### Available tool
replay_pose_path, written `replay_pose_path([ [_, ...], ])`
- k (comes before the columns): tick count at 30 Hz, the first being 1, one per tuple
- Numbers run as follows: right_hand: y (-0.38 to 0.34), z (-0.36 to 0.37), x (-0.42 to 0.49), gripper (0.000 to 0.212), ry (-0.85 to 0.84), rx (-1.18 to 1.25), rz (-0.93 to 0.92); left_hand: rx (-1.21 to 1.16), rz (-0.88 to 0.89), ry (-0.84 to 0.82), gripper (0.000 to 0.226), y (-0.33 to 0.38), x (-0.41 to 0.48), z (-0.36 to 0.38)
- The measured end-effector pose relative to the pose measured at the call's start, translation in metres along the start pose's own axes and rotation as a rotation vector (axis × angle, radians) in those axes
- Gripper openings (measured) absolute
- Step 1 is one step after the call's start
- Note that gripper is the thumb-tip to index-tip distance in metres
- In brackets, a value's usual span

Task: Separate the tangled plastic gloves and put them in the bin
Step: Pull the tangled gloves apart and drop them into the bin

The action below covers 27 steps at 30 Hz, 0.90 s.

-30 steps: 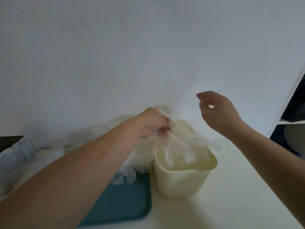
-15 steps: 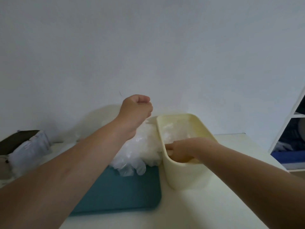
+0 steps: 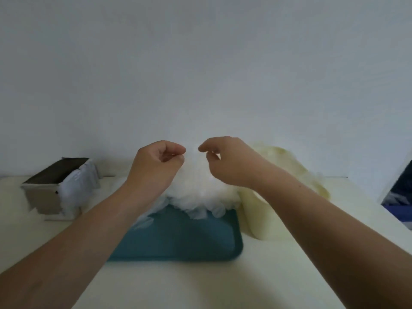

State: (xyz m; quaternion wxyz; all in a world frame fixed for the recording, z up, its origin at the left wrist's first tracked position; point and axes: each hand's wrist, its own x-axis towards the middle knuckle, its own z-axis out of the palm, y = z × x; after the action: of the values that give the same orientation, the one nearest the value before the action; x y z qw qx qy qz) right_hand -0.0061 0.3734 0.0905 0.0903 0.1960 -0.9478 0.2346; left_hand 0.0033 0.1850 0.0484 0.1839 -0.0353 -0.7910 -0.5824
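Observation:
A heap of clear plastic gloves (image 3: 200,190) lies on the far end of a teal tray (image 3: 189,239). The cream bin (image 3: 289,175) stands right of the tray, partly behind my right forearm, and looks blurred. Both hands are at the top of the heap, close together. My left hand (image 3: 156,166) has its fingers curled, with the thumb against the fingertips at the plastic's upper edge, and seems to pinch it. My right hand (image 3: 227,161) hovers at the heap's top with its fingers bent and its thumb apart from them. No glove is plainly between them.
A grey-brown box (image 3: 51,186) with white plastic packets at its side stands at the left on the pale table (image 3: 178,286). The wall is close behind the heap. A dark shelf opening (image 3: 399,192) shows at the right edge.
My right hand has come out of the bin and moved left to the top of the heap. My left hand stays above the heap. The view has shifted, so the bin sits further right.

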Motion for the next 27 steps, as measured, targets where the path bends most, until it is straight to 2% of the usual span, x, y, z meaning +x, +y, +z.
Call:
replay_pose_path([
  [3, -0.024, 0.052, 0.010, 0.038, -0.025, 0.199, -0.092, 0.233, 0.030, 0.028, 0.019, -0.033, -0.005, -0.035],
  [5, -0.035, 0.091, 0.018, 0.036, -0.062, 0.329, -0.087, 0.467, 0.005, -0.013, 0.015, -0.061, -0.007, -0.060],
  [8, -0.037, 0.133, 0.026, 0.031, -0.081, 0.557, 0.000, 0.771, -0.053, -0.117, 0.028, -0.095, -0.011, -0.081],
  [10, -0.035, 0.154, 0.031, 0.034, -0.056, 0.704, 0.099, 0.854, -0.054, -0.159, 0.036, -0.110, -0.010, -0.089],
  [13, -0.029, 0.175, 0.044, 0.039, 0.026, 0.810, 0.247, 0.875, -0.084, -0.194, 0.039, -0.121, -0.004, -0.096],
  [15, -0.025, 0.181, 0.048, 0.040, 0.046, 0.785, 0.282, 0.893, -0.078, -0.204, 0.038, -0.125, -0.002, -0.097],
  [17, -0.023, 0.190, 0.049, 0.038, 0.059, 0.671, 0.234, 0.873, -0.036, -0.186, 0.034, -0.133, -0.002, -0.095],
  [21, -0.025, 0.208, 0.043, 0.027, 0.247, 0.347, -0.017, 0.794, -0.010, -0.129, 0.016, -0.139, 0.004, -0.097],
  [23, -0.028, 0.207, 0.044, 0.024, 0.302, 0.308, -0.096, 0.725, 0.043, -0.072, 0.006, -0.135, 0.008, -0.102],
  [27, -0.040, 0.188, 0.043, 0.032, 0.377, 0.385, -0.145, 0.657, 0.232, 0.044, 0.013, -0.123, 0.012, -0.113],
])
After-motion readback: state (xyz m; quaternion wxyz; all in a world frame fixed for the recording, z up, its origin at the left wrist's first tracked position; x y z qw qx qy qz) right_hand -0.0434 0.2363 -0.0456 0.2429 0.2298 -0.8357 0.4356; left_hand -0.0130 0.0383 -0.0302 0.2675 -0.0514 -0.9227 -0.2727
